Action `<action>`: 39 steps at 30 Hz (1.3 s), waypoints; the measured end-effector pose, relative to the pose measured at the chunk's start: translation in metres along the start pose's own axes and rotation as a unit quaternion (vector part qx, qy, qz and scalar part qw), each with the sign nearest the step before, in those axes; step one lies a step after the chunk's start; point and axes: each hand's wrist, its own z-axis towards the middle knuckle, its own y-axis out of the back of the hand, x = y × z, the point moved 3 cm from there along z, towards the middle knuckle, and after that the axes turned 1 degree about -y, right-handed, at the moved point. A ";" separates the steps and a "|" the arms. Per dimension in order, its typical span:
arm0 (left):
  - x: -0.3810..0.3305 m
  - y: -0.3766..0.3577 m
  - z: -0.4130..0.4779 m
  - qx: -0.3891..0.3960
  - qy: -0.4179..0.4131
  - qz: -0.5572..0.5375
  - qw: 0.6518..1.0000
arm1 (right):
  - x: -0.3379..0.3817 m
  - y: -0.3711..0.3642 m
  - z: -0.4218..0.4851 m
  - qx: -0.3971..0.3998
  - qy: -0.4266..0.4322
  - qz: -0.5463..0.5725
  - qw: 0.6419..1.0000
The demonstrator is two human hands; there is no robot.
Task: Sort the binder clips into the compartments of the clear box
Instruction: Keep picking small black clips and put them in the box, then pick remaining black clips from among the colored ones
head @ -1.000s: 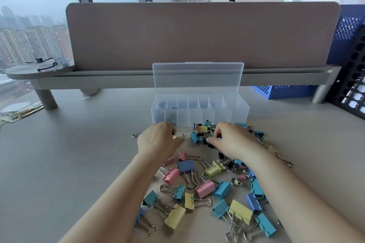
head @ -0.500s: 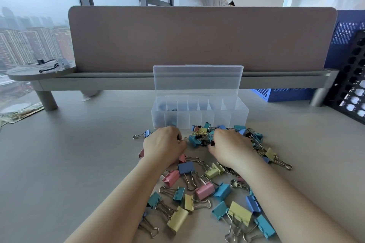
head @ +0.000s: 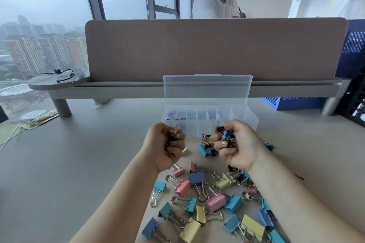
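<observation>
The bare left forearm (head: 118, 199) and bare right forearm (head: 292, 199) are unsleeved to the wrist. The left grip (head: 166, 149) and right grip (head: 242, 149) are ungloved, with short, plain fingernails.

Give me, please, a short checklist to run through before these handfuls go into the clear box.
1. Lid of clear box open: ok.
2. Left hand grip on small black binder clips: ok.
3. Right hand grip on small mixed clips: ok.
4. Right handful one colour: not ok, black and blue show.
5. Free compartments: cannot tell; cloudy walls, dark clips at far left.
</observation>
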 end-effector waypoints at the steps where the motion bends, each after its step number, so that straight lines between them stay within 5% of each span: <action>1: -0.003 0.001 0.001 -0.001 0.004 -0.015 1.000 | 0.002 -0.004 0.005 -0.009 0.002 0.019 1.000; 16: -0.092 -0.008 0.084 -0.148 -0.180 -0.049 0.971 | 0.028 -0.084 0.123 -0.146 0.116 0.158 0.970; 27: -0.087 -0.023 0.076 -0.224 -0.215 0.152 0.938 | 0.028 -0.082 0.132 -0.147 0.106 0.021 0.983; 39: -0.094 -0.021 0.071 -0.199 -0.209 0.206 0.935 | 0.035 -0.082 0.126 -0.098 0.096 -0.062 0.989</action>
